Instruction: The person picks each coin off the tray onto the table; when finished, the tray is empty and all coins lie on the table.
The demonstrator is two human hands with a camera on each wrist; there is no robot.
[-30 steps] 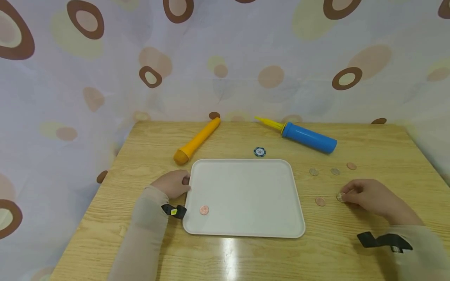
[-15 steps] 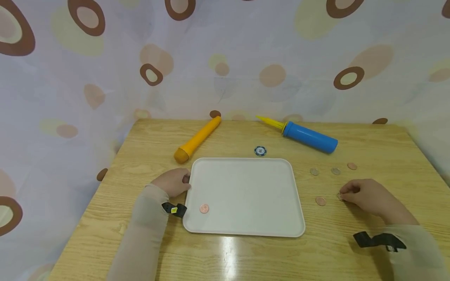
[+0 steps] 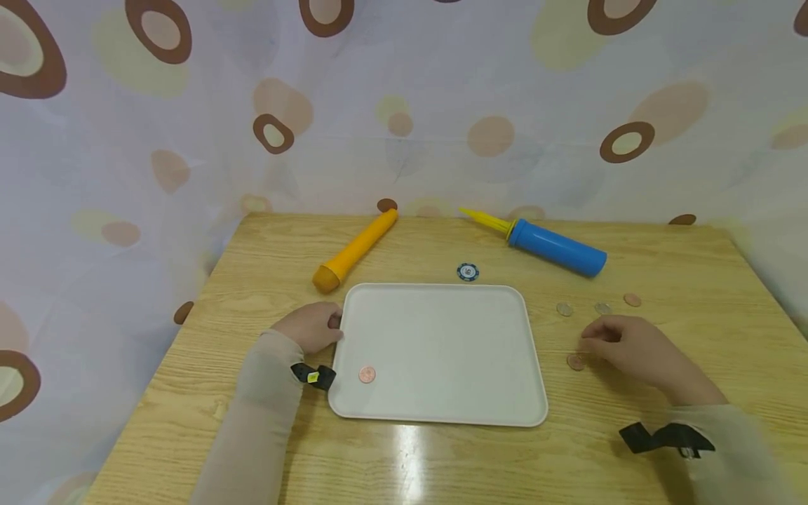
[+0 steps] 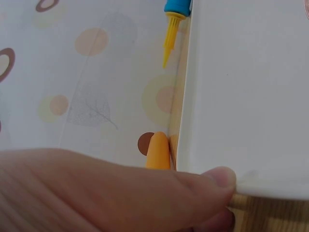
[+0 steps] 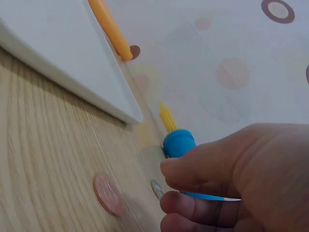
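Note:
My left hand (image 3: 309,327) grips the left rim of a white tray (image 3: 435,351), its thumb over the edge in the left wrist view. One copper coin (image 3: 367,374) lies in the tray near its left side. Right of the tray, my right hand (image 3: 637,351) has thumb and fingertips drawn together in a pinch on a coin, which the fingers hide. Just below those fingertips another copper coin (image 3: 575,362) lies on the table. Two silver coins, a left one (image 3: 564,309) and a right one (image 3: 602,308), and a further copper coin (image 3: 632,299) lie beyond the hand.
Behind the tray lies a blue poker chip (image 3: 468,272). An orange microphone-shaped stick (image 3: 356,251) rests at the back left, and a blue balloon pump (image 3: 555,247) with a yellow nozzle at the back right. A patterned cloth (image 3: 442,105) hangs behind the wooden table (image 3: 353,463).
My right hand has moved left from where it was pinching a silver coin, and now hovers near the copper coin closest to the tray. The left hand has stayed at the tray rim.

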